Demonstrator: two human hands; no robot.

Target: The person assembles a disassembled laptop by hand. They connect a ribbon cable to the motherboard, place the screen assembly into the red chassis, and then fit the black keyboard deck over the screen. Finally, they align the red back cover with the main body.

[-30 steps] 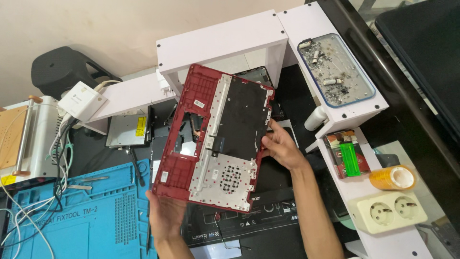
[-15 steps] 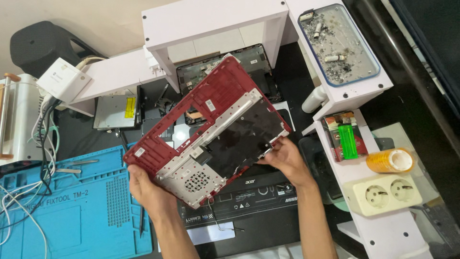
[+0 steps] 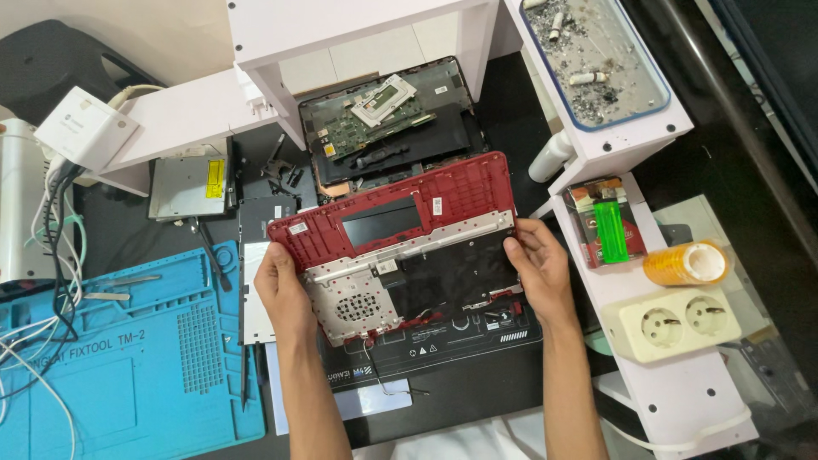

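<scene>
Red cover (image 3: 400, 247) lies underside up, long axis left-right, left hand (image 3: 281, 290) and right hand (image 3: 537, 268) each clamped on one short end.

Two hands (image 3: 285, 290), one red laptop cover (image 3: 400, 243), one blue mat (image 3: 128, 358) (one double socket (image 3: 677, 322)).
</scene>
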